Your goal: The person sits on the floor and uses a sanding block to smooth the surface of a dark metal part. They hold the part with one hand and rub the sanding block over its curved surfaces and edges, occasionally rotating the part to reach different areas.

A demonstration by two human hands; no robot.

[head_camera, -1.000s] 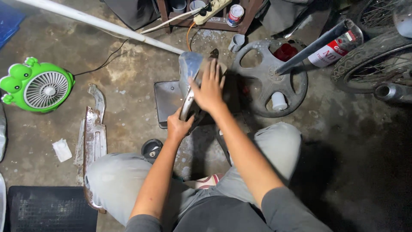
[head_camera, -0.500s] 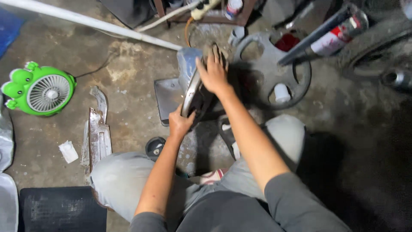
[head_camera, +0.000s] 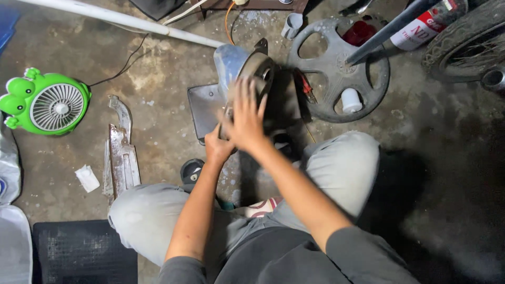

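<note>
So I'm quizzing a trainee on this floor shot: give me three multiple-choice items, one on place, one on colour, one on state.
1. Where is the frog-shaped fan?
A. far left on the floor
B. on the wheel cover
C. in a hand

2. What colour is the small cap on the wheel cover?
A. red
B. white
C. green

3. How is the right hand?
A. in a fist
B. fingers spread on the metal part
C. resting on a knee

Answers: 1 A, the fan lies far left; 2 B, the cap is white; 3 B, fingers are splayed.
</note>
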